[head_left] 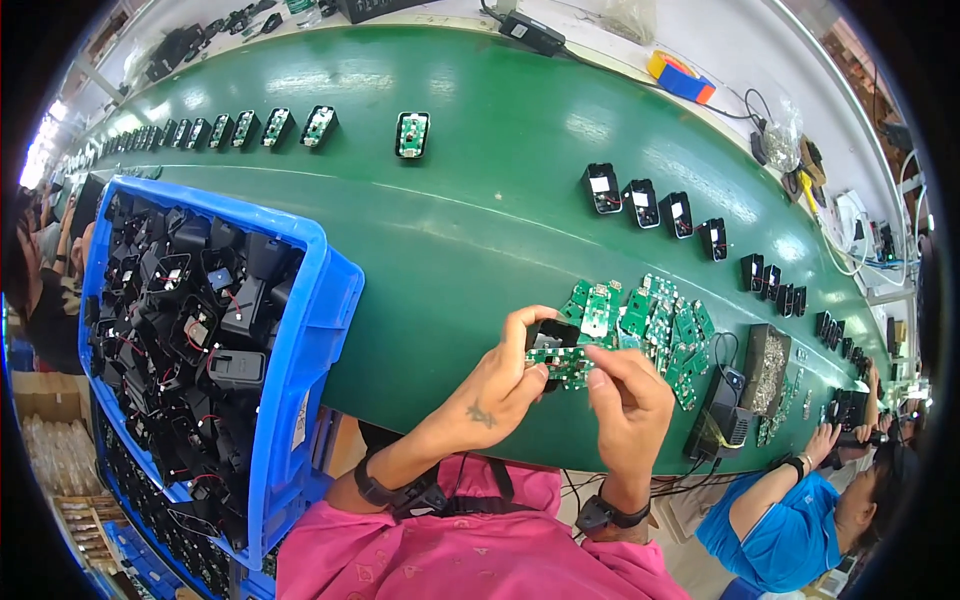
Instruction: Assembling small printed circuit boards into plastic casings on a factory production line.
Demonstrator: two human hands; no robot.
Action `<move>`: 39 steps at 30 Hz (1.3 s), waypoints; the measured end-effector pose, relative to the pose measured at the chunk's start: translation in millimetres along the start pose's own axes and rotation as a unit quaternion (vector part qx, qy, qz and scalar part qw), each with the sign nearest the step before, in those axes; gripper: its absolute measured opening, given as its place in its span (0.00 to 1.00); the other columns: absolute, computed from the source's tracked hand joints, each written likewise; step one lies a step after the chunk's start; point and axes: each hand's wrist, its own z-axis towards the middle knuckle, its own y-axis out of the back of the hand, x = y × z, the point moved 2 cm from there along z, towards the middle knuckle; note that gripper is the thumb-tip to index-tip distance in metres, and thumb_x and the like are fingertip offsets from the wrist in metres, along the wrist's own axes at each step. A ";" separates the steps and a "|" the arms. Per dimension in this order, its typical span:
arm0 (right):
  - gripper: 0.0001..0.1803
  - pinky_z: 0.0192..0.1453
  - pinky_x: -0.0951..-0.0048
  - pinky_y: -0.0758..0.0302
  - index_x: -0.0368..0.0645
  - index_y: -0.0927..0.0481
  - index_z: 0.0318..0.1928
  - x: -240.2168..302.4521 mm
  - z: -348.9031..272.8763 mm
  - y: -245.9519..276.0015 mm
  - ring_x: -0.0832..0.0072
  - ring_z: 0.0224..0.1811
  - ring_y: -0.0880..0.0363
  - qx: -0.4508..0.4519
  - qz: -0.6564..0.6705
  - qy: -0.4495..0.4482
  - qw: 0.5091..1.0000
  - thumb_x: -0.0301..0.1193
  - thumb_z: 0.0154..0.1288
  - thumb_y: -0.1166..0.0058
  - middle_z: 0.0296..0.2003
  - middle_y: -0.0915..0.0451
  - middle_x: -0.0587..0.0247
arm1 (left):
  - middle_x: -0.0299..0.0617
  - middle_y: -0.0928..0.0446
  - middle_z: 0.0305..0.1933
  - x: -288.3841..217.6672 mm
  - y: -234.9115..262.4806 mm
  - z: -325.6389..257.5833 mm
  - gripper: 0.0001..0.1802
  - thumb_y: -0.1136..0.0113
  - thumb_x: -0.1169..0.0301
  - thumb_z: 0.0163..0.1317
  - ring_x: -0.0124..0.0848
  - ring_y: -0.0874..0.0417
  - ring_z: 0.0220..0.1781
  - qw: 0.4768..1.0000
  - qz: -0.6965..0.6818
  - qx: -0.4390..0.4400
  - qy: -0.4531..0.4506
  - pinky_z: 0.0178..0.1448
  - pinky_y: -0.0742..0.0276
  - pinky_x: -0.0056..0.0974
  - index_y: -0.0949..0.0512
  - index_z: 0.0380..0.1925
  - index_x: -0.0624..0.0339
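Observation:
My left hand (495,385) is closed round a black plastic housing (548,334), held just above the bench near its front edge. A green circuit board (562,366) lies against the open side of that housing, under my left thumb. With thumb and forefinger, my right hand (632,400) pinches at the board's right end. Whether the board sits inside the housing or only rests at its opening, I cannot tell. Right beyond my hands spreads a loose pile of green circuit boards (640,318).
At left stands a blue crate (318,290) full of black housings. Housings with boards (411,135) line the far left of the green bench (450,220); other open housings (603,189) line the right. A black power adapter (722,405) and a tray of small parts (766,370) sit right. A co-worker (790,520) works there.

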 end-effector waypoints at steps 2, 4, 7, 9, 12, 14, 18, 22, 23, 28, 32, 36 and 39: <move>0.10 0.26 0.82 0.30 0.32 0.16 0.46 0.3 -0.3 -6.7 0.83 0.27 0.24 0.024 0.073 -0.068 0.995 0.19 0.65 0.45 0.33 0.18 0.60 | 0.58 0.28 0.48 3.1 -1.0 0.5 0.27 0.54 0.77 0.68 0.47 0.20 0.41 0.997 0.066 -0.020 -0.040 0.49 0.25 0.46 0.47 0.65 0.62; 0.09 0.21 0.85 0.32 0.30 0.16 0.45 2.2 -0.7 -16.4 0.85 0.20 0.26 0.040 0.175 -0.152 0.972 0.22 0.69 0.43 0.25 0.19 0.63 | 0.60 0.28 0.50 2.8 -3.9 -0.9 0.27 0.54 0.77 0.68 0.51 0.20 0.46 0.996 0.076 -0.020 -0.052 0.52 0.26 0.47 0.47 0.65 0.63; 0.07 0.21 0.85 0.32 0.31 0.16 0.43 1.6 -1.6 -16.4 0.85 0.21 0.25 0.054 0.202 -0.173 0.962 0.22 0.69 0.43 0.26 0.19 0.62 | 0.63 0.28 0.51 -1.3 -7.4 -3.1 0.27 0.54 0.77 0.68 0.55 0.22 0.51 0.995 0.088 -0.015 -0.049 0.57 0.28 0.49 0.47 0.66 0.64; 0.07 0.21 0.84 0.32 0.31 0.16 0.42 1.9 -1.8 -18.2 0.84 0.21 0.25 0.043 0.205 -0.166 0.964 0.22 0.69 0.43 0.26 0.19 0.62 | 0.63 0.29 0.52 -0.6 -8.5 -4.0 0.27 0.54 0.78 0.68 0.55 0.22 0.53 0.995 0.090 -0.008 -0.033 0.58 0.28 0.48 0.47 0.66 0.65; 0.06 0.21 0.83 0.31 0.31 0.17 0.41 -1.1 -3.7 -20.0 0.83 0.21 0.24 0.023 0.133 -0.096 0.986 0.22 0.68 0.43 0.26 0.20 0.62 | 0.63 0.29 0.53 1.1 -6.8 -5.2 0.28 0.54 0.78 0.69 0.54 0.22 0.53 0.996 0.074 -0.017 -0.046 0.60 0.29 0.48 0.48 0.66 0.66; 0.05 0.22 0.82 0.30 0.31 0.17 0.40 -4.0 -5.2 -20.6 0.83 0.21 0.24 0.012 0.056 -0.035 0.998 0.22 0.68 0.43 0.26 0.20 0.63 | 0.63 0.29 0.53 -0.9 -4.3 -6.5 0.28 0.54 0.77 0.69 0.53 0.22 0.52 0.992 0.063 -0.059 -0.097 0.59 0.29 0.48 0.48 0.67 0.67; 0.04 0.25 0.81 0.27 0.32 0.18 0.40 1.8 -6.5 -28.2 0.81 0.23 0.22 -0.005 0.030 0.026 0.999 0.21 0.68 0.43 0.29 0.20 0.61 | 0.62 0.29 0.53 -0.2 -2.0 -8.4 0.28 0.55 0.77 0.70 0.52 0.22 0.51 0.979 0.098 -0.089 -0.157 0.59 0.28 0.48 0.49 0.67 0.67; 0.05 0.27 0.81 0.25 0.32 0.18 0.41 10.1 -6.9 -31.0 0.80 0.26 0.21 -0.003 0.139 -0.010 0.990 0.21 0.68 0.42 0.34 0.19 0.58 | 0.63 0.30 0.55 -5.2 -4.9 -12.4 0.28 0.54 0.77 0.70 0.52 0.21 0.51 0.990 0.060 -0.069 -0.108 0.57 0.28 0.48 0.49 0.67 0.67; 0.05 0.27 0.81 0.25 0.32 0.18 0.41 8.9 -7.0 -31.2 0.80 0.26 0.21 -0.002 0.138 -0.010 0.990 0.21 0.68 0.42 0.34 0.19 0.58 | 0.64 0.30 0.56 -5.1 -5.0 -12.5 0.28 0.54 0.77 0.70 0.53 0.21 0.51 0.991 0.050 -0.068 -0.104 0.57 0.27 0.48 0.49 0.68 0.67; 0.04 0.27 0.80 0.25 0.31 0.18 0.41 13.2 -6.1 -32.6 0.79 0.27 0.21 0.008 0.150 0.032 0.988 0.20 0.67 0.42 0.35 0.20 0.57 | 0.65 0.32 0.59 -4.1 -3.1 -13.1 0.28 0.54 0.76 0.70 0.54 0.21 0.52 0.991 0.043 -0.071 -0.105 0.58 0.28 0.48 0.49 0.67 0.67; 0.03 0.27 0.81 0.26 0.32 0.18 0.39 11.9 -10.3 -35.7 0.80 0.27 0.21 -0.010 0.149 0.008 0.989 0.20 0.67 0.42 0.35 0.19 0.57 | 0.65 0.33 0.60 -2.4 -3.2 -15.5 0.28 0.54 0.77 0.69 0.55 0.23 0.54 0.991 0.047 -0.074 -0.098 0.59 0.29 0.48 0.48 0.67 0.66; 0.02 0.26 0.79 0.31 0.33 0.18 0.36 16.4 -10.4 -32.3 0.78 0.24 0.24 -0.049 -0.022 0.076 0.996 0.20 0.65 0.41 0.29 0.20 0.59 | 0.54 0.31 0.58 -8.9 -3.8 -18.3 0.30 0.54 0.84 0.65 0.38 0.25 0.56 0.977 0.095 -0.108 -0.156 0.63 0.29 0.40 0.48 0.67 0.67; 0.01 0.25 0.75 0.33 0.34 0.19 0.34 26.2 -1.7 -26.2 0.74 0.21 0.27 -0.044 -0.117 0.126 0.984 0.19 0.61 0.40 0.24 0.22 0.60 | 0.56 0.31 0.58 -16.1 2.6 -17.8 0.31 0.53 0.84 0.64 0.40 0.24 0.56 0.961 0.160 -0.106 -0.199 0.63 0.29 0.41 0.48 0.67 0.68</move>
